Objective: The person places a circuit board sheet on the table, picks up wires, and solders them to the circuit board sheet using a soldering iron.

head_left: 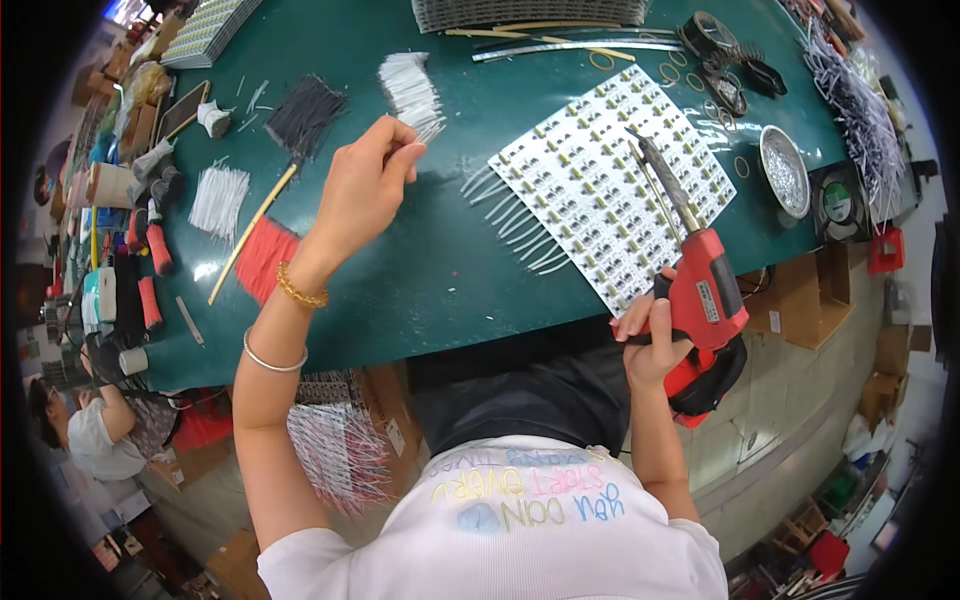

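Observation:
My left hand point(372, 178) is raised over the green table, its fingers pinched together beside a bundle of short white wires point(408, 88). What lies between the fingertips, if anything, is too small to make out. In my right hand point(655, 335) is a red soldering gun point(712, 285), its tip pointing up and away over a white panel of small circuit boards point(590, 160). Several white wires point(520, 222) stick out along the panel's left edge. Left of my left hand lie bundles of black wires point(305, 115), red wires point(265, 262) and more white wires point(218, 200).
A yellow stick point(252, 235) lies among the bundles. At the right stand a round metal dish point(783, 172), a small fan point(840, 203) and a hanging heap of pale wires point(855, 120). Screwdrivers with red handles point(158, 248) lie at the left. Another person point(100, 435) sits at the far left.

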The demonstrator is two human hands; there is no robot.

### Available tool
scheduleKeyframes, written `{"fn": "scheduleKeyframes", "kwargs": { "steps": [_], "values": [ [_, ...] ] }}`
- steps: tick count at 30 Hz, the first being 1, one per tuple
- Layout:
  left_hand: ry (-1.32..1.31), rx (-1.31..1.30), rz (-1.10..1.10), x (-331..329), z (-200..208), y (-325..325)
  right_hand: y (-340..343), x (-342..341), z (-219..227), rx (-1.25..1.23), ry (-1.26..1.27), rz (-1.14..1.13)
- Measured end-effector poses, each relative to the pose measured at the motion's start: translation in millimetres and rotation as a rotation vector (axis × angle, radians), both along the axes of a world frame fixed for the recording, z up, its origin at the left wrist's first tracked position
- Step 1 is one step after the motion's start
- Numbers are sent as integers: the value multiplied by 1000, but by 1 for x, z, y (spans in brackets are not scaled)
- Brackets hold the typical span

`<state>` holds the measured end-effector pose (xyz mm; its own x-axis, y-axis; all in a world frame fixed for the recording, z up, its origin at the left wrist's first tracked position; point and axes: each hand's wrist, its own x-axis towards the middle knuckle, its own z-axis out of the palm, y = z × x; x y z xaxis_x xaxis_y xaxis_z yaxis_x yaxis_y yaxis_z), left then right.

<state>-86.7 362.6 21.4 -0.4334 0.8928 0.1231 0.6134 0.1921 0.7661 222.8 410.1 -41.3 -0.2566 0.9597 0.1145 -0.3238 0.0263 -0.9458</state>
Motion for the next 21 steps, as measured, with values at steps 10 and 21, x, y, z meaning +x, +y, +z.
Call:
{"fn": "scheduleKeyframes", "kwargs": {
  "steps": [10, 21],
  "values": [
    [209, -37, 159, -5, -23, 21, 4, 36, -10, 37, 25, 206],
    [599, 45, 249, 5, -12, 14, -24, 76, 6, 11, -21, 88]
  ]
}}
